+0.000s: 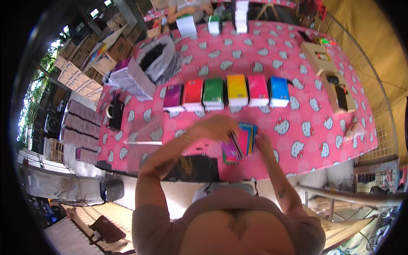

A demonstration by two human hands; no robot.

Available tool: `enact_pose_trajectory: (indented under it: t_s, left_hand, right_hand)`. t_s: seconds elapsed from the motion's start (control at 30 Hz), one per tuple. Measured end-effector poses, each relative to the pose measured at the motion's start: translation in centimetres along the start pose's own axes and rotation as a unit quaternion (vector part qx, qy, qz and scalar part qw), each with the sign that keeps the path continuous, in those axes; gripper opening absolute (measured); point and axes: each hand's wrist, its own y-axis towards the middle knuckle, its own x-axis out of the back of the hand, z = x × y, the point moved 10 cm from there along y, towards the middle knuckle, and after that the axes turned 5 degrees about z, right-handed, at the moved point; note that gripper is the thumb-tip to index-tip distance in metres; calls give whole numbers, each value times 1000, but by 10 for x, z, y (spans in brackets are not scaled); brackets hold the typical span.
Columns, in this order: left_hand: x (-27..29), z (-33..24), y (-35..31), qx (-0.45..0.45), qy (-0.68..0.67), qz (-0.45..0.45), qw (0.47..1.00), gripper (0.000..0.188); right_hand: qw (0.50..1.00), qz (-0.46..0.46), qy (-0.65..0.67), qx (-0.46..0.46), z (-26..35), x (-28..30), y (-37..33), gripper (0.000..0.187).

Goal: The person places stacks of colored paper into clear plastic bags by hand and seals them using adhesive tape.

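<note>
A small bundle of notebooks (243,142) with pink, blue, yellow and purple covers stands tilted near the table's front edge. My left hand (220,128) grips its left side, fingers bent over the upper edge and partly blurred. At the bundle's right side, my right hand (263,141) presses with curled fingers. Under the bundle, a green and red cover edge (230,160) peeks out. Beyond my hands runs a row of notebook stacks: purple (173,95), red (193,92), green (213,91), yellow (236,88), pink (257,89) and blue (279,90).
A pink patterned cloth (297,127) covers the table. To the left are a tape dispenser (114,112), a clear plastic sheet (144,131), a tall notebook stack (134,80) and a plastic bag (163,59). Cardboard boxes (335,89) stand right. Across the table sits another person (187,9).
</note>
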Motion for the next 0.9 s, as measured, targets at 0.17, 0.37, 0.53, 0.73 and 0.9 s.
enact_pose_trajectory:
  t_s: [0.17, 0.37, 0.53, 0.73, 0.9]
  left_hand:
    - [-45, -9, 29, 27, 198, -255, 946, 48]
    - [-173, 100, -50, 304, -411, -422, 749, 59]
    - [-161, 54, -61, 93, -723, -340, 594, 68]
    - [-124, -35, -152, -48, 131, -331, 933, 94]
    - [-105, 16, -211, 0, -290, -428, 856, 77]
  right_hand:
    - [999, 20, 1, -27, 0, -13, -20, 42]
    - [994, 95, -46, -23, -20, -55, 3, 42]
    - [990, 99, -60, -80, -1, -99, -17, 40]
    - [938, 190, 16, -289, -48, -147, -64, 58]
    - [972, 212, 96, -25, -29, -194, -81, 92]
